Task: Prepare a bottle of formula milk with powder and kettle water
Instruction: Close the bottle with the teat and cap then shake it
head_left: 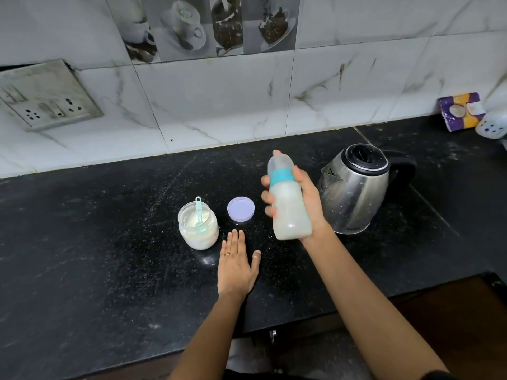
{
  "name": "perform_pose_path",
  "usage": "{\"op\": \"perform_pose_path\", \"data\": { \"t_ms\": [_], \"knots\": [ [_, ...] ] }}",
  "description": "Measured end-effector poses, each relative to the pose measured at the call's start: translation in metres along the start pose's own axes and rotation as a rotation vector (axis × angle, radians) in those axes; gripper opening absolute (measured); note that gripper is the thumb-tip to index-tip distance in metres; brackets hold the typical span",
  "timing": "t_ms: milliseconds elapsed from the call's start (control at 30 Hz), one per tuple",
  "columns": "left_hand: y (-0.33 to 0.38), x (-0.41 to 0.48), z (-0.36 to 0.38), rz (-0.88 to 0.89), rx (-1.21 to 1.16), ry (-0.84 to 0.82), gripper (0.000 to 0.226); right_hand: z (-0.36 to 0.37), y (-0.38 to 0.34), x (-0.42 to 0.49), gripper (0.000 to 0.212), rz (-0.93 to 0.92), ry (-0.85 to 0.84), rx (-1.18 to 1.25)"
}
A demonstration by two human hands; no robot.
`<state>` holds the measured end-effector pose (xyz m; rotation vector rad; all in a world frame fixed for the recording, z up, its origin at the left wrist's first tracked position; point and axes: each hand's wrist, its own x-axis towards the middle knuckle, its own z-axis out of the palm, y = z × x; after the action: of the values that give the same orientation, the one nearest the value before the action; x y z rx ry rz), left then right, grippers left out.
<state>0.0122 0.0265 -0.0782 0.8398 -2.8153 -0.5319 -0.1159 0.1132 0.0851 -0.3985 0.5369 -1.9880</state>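
My right hand [307, 204] grips a baby bottle [288, 204] held above the black counter, tilted slightly left. The bottle holds cloudy white milk and carries a teal ring and a translucent cap over the teat. My left hand [237, 264] rests flat on the counter with fingers apart, holding nothing. Just left of it stands an open jar of white powder [198, 226] with a teal scoop [199, 212] stuck in it. The jar's lilac lid [241, 209] lies flat between jar and bottle. A steel kettle [356, 187] with a black lid and handle stands right of the bottle.
The black stone counter [96, 242] runs to a marble-tiled wall. A socket plate [46, 97] is on the wall at left. A purple-and-yellow packet [461, 111] and a white object [493, 126] sit at the far right. The counter's front edge [356, 311] lies near my arms.
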Motion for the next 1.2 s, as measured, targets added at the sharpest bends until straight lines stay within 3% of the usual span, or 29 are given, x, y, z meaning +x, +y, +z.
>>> {"op": "perform_pose_path", "data": {
  "t_ms": [100,233,333,500,667,767,833,967,1100,1200],
  "knots": [
    [-0.001,0.001,0.002,0.007,0.009,0.006,0.069,0.001,-0.004,-0.001,0.047,-0.004,-0.085,0.027],
    [-0.001,0.0,0.002,0.009,0.005,0.017,0.083,-0.002,-0.006,0.0,0.045,-0.017,0.023,0.164],
    [-0.001,0.001,0.003,0.008,0.009,0.023,0.084,-0.002,-0.003,-0.006,0.051,-0.021,-0.104,0.05],
    [-0.001,0.001,0.003,0.001,0.023,0.007,0.084,0.001,-0.003,0.0,0.053,0.004,0.094,0.148],
    [-0.001,0.001,0.002,-0.002,0.037,-0.005,0.073,-0.007,0.002,-0.012,0.058,0.055,-0.08,-0.055],
    [0.0,0.001,0.001,-0.008,0.028,-0.01,0.074,-0.007,0.004,-0.01,0.052,0.055,0.047,0.161],
    [0.0,0.001,0.001,-0.007,0.031,-0.006,0.076,-0.008,0.006,-0.009,0.062,0.071,0.122,0.273],
    [-0.001,0.001,0.002,0.001,0.028,-0.007,0.069,-0.008,0.006,-0.016,0.059,0.071,-0.018,0.058],
    [0.0,0.001,0.002,-0.006,0.031,-0.005,0.081,-0.008,-0.003,-0.009,0.072,0.04,0.122,0.219],
    [0.0,0.0,0.002,-0.007,0.028,0.0,0.075,-0.01,-0.006,-0.015,0.058,0.095,0.006,0.15]
  ]
}}
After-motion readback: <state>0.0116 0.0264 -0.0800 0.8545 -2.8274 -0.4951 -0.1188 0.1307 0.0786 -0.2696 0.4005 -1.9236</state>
